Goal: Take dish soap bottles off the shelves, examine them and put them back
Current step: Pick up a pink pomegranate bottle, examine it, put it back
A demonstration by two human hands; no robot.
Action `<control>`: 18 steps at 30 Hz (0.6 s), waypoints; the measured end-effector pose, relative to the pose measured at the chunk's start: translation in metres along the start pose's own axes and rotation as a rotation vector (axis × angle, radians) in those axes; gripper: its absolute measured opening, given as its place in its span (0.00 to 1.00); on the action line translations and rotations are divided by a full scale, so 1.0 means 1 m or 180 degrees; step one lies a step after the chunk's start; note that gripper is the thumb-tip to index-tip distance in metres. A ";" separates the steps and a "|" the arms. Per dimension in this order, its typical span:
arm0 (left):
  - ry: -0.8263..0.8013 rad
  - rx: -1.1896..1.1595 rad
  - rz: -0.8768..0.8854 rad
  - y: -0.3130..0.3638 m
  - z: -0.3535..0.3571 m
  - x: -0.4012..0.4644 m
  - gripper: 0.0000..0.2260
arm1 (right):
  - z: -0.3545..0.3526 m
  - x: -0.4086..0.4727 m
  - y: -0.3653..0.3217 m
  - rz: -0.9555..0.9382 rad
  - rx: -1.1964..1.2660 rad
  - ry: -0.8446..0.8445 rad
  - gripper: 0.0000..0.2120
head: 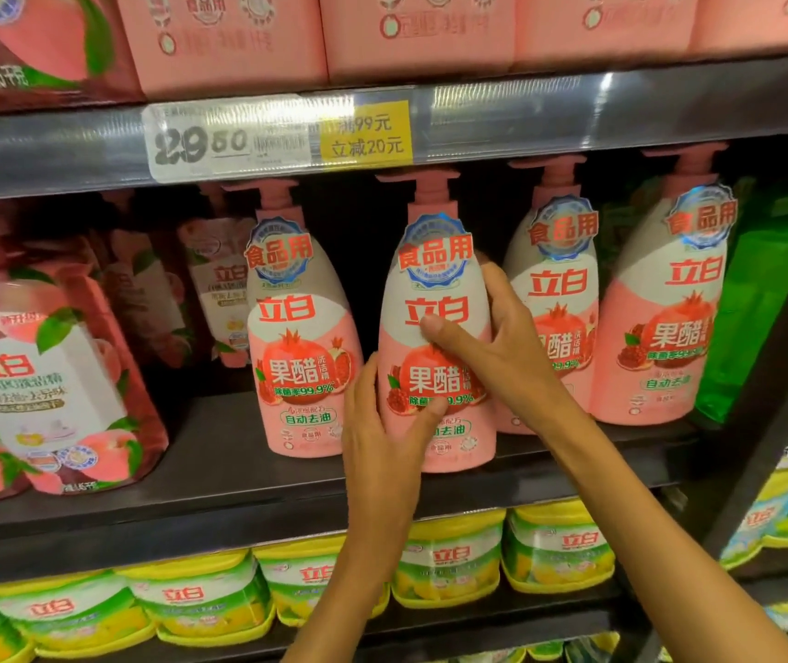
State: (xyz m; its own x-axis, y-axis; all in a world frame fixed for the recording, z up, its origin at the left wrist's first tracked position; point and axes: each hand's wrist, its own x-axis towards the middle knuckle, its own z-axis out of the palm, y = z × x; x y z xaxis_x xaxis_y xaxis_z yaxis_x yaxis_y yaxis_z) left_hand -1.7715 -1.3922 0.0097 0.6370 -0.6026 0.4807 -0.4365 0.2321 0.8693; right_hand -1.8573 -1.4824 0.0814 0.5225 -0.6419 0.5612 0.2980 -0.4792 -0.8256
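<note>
While both my hands wrap one pink pump bottle (435,337), it stands upright at the near edge of the dark middle shelf (238,476), its base touching the board as far as I can tell. My left hand (382,442) closes on the lower left side of the bottle, thumb across the front label and the other fingers hidden behind it. My right hand (502,346) grips the upper right side, thumb pressed on the white part of the label just under the red brand letters, fingers curled round the far side.

Just left of it stands a second pink bottle (301,337) of the same kind, and to the right two more (559,299), set a little farther back. At the far left sit peach-printed refill packs (42,375). Above, the shelf rail carries a price tag (234,138) with a yellow promo label (368,134) beside it, and pink boxes (411,31) fill the top shelf. Below, yellow and green packs (449,557) line the lower shelf.
</note>
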 end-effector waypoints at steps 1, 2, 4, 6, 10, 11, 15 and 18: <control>0.0153 0.0131 0.0118 0.000 0.001 -0.003 0.35 | 0.001 0.001 0.002 0.0007 -0.0072 0.0015 0.30; 0.0246 0.0240 0.0218 -0.001 0.003 -0.005 0.34 | 0.003 0.002 0.003 0.0046 -0.0181 0.0024 0.31; 0.0299 0.0549 0.0390 -0.004 0.006 -0.009 0.33 | 0.006 0.005 0.005 0.0113 -0.0684 0.0038 0.30; 0.0291 0.0969 0.0554 -0.008 0.011 -0.012 0.38 | 0.008 0.008 0.006 0.0056 -0.1385 0.0087 0.23; 0.0520 0.1784 0.0679 -0.007 0.025 -0.013 0.43 | 0.009 0.009 0.010 0.0134 -0.1340 0.0187 0.20; 0.0547 0.2006 0.0608 -0.007 0.028 -0.013 0.44 | 0.010 0.009 0.012 0.0218 -0.1103 0.0210 0.20; 0.0576 0.2199 0.0501 -0.012 0.029 -0.008 0.46 | 0.014 0.010 0.018 0.0363 -0.0714 0.0314 0.18; 0.0555 0.2100 0.0456 -0.014 0.027 -0.006 0.44 | 0.018 0.011 0.022 0.0325 -0.0641 0.0423 0.18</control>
State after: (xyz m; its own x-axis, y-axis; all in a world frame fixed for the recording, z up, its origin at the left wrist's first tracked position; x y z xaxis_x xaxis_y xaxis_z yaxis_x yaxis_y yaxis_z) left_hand -1.7862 -1.4127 -0.0086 0.6130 -0.4564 0.6449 -0.7834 -0.2455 0.5709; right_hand -1.8310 -1.4889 0.0685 0.4282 -0.7597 0.4894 0.0770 -0.5089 -0.8574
